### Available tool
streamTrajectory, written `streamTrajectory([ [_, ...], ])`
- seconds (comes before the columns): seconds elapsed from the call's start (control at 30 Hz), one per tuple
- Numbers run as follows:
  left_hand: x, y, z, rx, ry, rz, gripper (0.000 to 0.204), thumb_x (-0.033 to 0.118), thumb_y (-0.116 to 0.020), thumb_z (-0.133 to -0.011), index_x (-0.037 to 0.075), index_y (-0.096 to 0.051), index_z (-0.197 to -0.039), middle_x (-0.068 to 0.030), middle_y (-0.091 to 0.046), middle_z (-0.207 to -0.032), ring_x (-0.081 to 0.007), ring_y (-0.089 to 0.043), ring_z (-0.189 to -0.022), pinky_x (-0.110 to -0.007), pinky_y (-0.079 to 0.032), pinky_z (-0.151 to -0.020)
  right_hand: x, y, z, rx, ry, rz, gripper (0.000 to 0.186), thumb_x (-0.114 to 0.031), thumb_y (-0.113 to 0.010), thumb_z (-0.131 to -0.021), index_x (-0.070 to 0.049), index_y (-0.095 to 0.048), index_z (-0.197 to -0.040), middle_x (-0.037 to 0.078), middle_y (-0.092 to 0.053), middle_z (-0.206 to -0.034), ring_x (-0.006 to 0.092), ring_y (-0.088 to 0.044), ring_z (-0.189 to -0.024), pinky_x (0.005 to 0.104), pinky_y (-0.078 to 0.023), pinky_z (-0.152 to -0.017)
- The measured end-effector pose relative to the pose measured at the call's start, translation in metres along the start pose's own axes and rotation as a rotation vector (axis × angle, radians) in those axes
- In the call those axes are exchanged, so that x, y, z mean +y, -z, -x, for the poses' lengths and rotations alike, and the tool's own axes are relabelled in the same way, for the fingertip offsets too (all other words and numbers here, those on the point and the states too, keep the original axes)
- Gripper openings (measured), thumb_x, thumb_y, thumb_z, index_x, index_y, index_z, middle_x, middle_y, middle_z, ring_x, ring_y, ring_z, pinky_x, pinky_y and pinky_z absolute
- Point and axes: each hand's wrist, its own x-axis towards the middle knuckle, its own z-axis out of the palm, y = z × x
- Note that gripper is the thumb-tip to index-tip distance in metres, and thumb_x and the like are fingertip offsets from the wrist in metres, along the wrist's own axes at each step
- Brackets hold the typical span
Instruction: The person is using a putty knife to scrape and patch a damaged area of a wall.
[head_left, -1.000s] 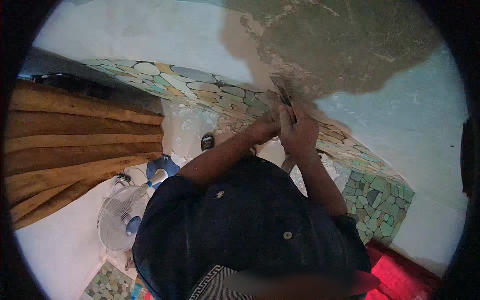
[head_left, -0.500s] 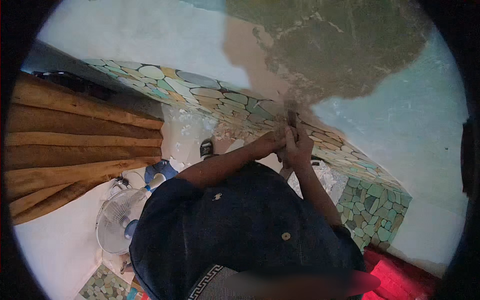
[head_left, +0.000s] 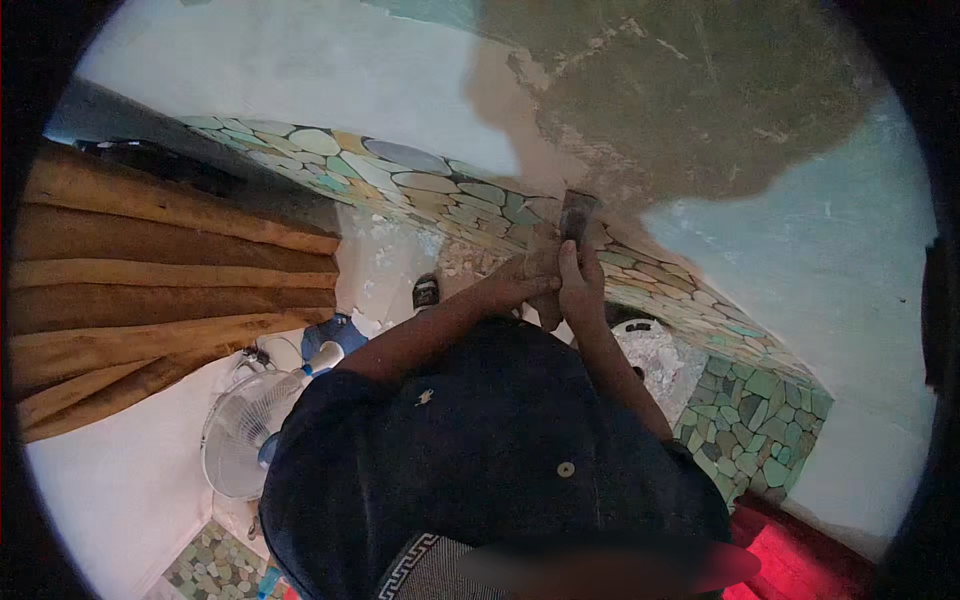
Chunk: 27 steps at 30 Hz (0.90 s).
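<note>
Just below the wall's brown patch (head_left: 700,100), a dark flat-bladed scraper (head_left: 578,212) points upward. My right hand (head_left: 582,285) is closed on it, thumb extended along it. My left hand (head_left: 522,278) is beside the right, fingers wrapped round a long tan piece (head_left: 548,305) that runs behind the blade; I cannot make out exactly what this is. Both hands are together in front of my dark shirt (head_left: 490,420), near the pebble-patterned band (head_left: 420,180) along the foot of the wall.
An orange-brown curtain (head_left: 160,270) hangs at the left, with a white fan (head_left: 235,430) below it. Debris-covered pale material (head_left: 660,370) lies on the floor right of my arms. Red cloth (head_left: 780,550) is at the lower right; my sandalled foot (head_left: 426,290) stands near the wall.
My hands and the scraper moved down from higher on the patch, closer to my body, and the blade went from slanting to more upright. My right hand shifted slightly left.
</note>
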Motion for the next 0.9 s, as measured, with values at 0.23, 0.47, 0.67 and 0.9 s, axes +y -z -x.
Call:
streamTrajectory([
  [0.23, 0.040, -0.012, 0.006, -0.112, 0.199, 0.166, 0.049, 0.030, -0.062, -0.086, 0.005, -0.046, -0.126, -0.0111, -0.059, -0.110, -0.0228, -0.056, -0.099, -0.037, -0.046, -0.084, 0.005, 0.008, -0.011, 0.082, 0.122, 0.277, 0.028, -0.023, -0.045, -0.095, 0.001, -0.058, -0.102, 0.019, -0.062, -0.091, 0.0317, -0.060, -0.082, 0.0390, -0.047, -0.070],
  [0.47, -0.011, -0.022, -0.020, 0.084, 0.009, -0.070, 0.057, 0.048, -0.031, -0.096, 0.004, -0.042, -0.130, -0.0164, -0.056, -0.114, -0.0264, -0.056, -0.104, -0.038, -0.046, -0.083, -0.021, 0.007, -0.022, 0.100, 0.267, 0.764, 0.029, -0.024, -0.044, -0.094, 0.000, -0.059, -0.098, 0.022, -0.062, -0.079, 0.0399, -0.060, -0.068, 0.0445, -0.047, -0.061],
  [0.67, 0.010, -0.032, -0.022, 0.226, -0.212, -0.191, 0.057, 0.045, -0.023, -0.097, 0.001, -0.047, -0.124, -0.0189, -0.056, -0.115, -0.0283, -0.054, -0.105, -0.041, -0.042, -0.088, -0.032, -0.001, -0.024, 0.079, 0.233, 0.833, 0.035, -0.028, -0.041, -0.095, 0.003, -0.056, -0.102, 0.022, -0.062, -0.080, 0.0379, -0.062, -0.068, 0.0454, -0.048, -0.061],
  [0.9, -0.007, -0.033, -0.027, 0.261, -0.150, -0.175, 0.046, 0.030, -0.044, -0.093, 0.003, -0.039, -0.131, -0.0219, -0.040, -0.132, -0.0384, -0.042, -0.117, -0.047, -0.035, -0.095, -0.011, 0.006, -0.031, 0.070, 0.154, 0.790, 0.037, -0.029, -0.041, -0.094, 0.004, -0.056, -0.103, 0.022, -0.062, -0.077, 0.0387, -0.061, -0.066, 0.0458, -0.048, -0.060],
])
